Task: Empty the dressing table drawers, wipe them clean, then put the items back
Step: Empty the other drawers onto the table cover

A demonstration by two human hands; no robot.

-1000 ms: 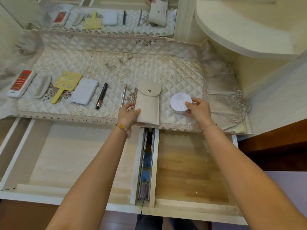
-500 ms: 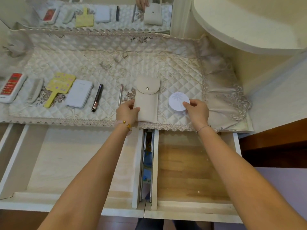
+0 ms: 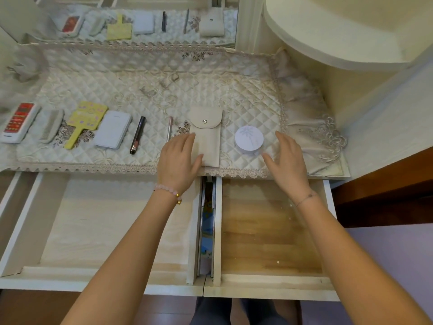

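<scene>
Where the pouch (image 3: 209,139) lies on the worktop (image 3: 164,95), its lower left corner is hidden by the left hand (image 3: 179,161), fingers straight; the right hand (image 3: 287,159) is spread beside the round case (image 3: 249,139).

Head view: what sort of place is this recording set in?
Most likely a home bedroom, at a dressing table. A mirror stands behind a quilted lace-edged cover bearing a comb, a yellow hand mirror and a dark cosmetic tube. Below, the left drawer and right drawer are pulled open.
</scene>
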